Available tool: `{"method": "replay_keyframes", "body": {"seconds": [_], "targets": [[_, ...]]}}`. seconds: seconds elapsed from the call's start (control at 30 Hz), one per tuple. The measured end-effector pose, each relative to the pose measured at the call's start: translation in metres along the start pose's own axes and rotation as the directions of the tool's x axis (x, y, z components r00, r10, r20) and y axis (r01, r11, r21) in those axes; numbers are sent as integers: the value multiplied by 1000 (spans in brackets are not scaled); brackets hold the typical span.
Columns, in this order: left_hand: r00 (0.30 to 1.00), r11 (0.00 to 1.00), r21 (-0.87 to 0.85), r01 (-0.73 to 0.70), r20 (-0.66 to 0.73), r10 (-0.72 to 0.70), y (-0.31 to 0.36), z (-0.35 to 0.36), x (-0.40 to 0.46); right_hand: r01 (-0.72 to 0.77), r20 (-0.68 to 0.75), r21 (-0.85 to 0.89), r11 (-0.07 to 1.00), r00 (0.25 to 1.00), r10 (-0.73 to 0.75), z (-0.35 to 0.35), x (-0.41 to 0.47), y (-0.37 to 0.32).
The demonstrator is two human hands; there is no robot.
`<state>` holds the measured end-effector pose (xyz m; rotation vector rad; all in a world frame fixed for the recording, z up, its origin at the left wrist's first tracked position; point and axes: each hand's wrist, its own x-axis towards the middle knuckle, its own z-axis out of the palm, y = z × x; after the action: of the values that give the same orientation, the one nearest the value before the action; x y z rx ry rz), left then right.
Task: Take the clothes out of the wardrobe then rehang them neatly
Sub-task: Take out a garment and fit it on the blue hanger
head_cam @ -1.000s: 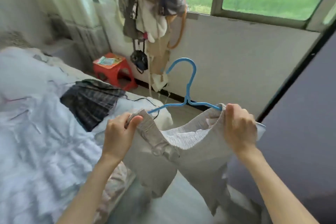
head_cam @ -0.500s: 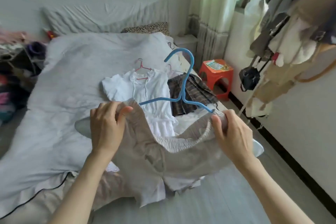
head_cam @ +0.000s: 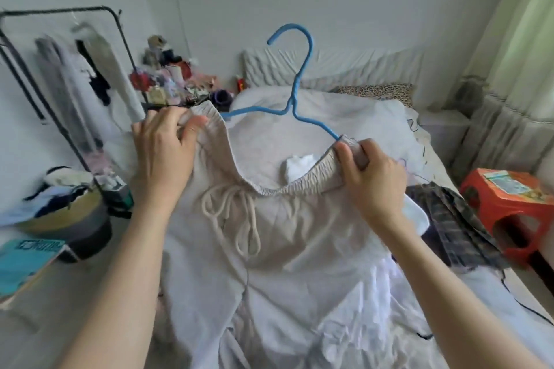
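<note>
Both hands were seen out in front, each one gripping an end of the stretchy waistband of a pair of beige drawstring trousers (head_cam: pixel 269 237). One end of the waistband was pinched by the left hand (head_cam: pixel 163 156), with the thumb on the near side and the fingers curled over the top. The other end was squeezed by the right hand (head_cam: pixel 370 180), with the cloth bunched up in the curled fingers. A blue hanger (head_cam: pixel 292 93) was held up with the trousers, its two arms tucked inside the waistband and its hook pointed up. The waistband was let sag in the middle between the two hands, and a cream drawstring (head_cam: pixel 236 219) was left hanging in loops down the front. The trousers were held just over a bed (head_cam: pixel 389 117) covered with a pale sheet. A dark checked skirt (head_cam: pixel 449 225) was laid on the bed to the right, near a red plastic stool (head_cam: pixel 509 207). A black clothes rack (head_cam: pixel 69 75) with a few clothes on it was seen at the left, beside a messy pile of small things.
</note>
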<state>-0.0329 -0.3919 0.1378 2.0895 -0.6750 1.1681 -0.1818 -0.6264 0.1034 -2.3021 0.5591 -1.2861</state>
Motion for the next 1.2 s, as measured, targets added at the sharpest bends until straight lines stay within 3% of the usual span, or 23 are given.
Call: {"method": "replay_keyframes", "body": {"seconds": [0.23,0.47,0.6,0.73,0.83,0.97,1.07,1.2], "targets": [[988,999,41,-21,-155,27,-83,23,111,65,-52,75,995,997,-62,103,105,-67],[969,993,-96,-64,-244,39,-134,73,213,153,-356,109,982,928,-105,185,201,-101],[992,994,-110,1,-123,-14,-160,138,233,103,-331,68,992,941,-75,239,234,-72],[981,986,-123,109,172,-87,-200,220,210,-8,-81,-11,1000,997,7,308,236,-12],[887,976,-91,197,440,-138,-228,281,181,-90,103,-48,995,990,95,359,227,42],[629,960,29,279,750,-205,-270,366,145,-170,330,-150,974,920,212,419,212,110],[463,955,116,272,855,-236,-297,426,115,-203,493,-233,951,818,296,463,202,153],[369,962,184,204,895,-250,-319,494,86,-289,593,-314,904,684,424,511,193,198]]}}
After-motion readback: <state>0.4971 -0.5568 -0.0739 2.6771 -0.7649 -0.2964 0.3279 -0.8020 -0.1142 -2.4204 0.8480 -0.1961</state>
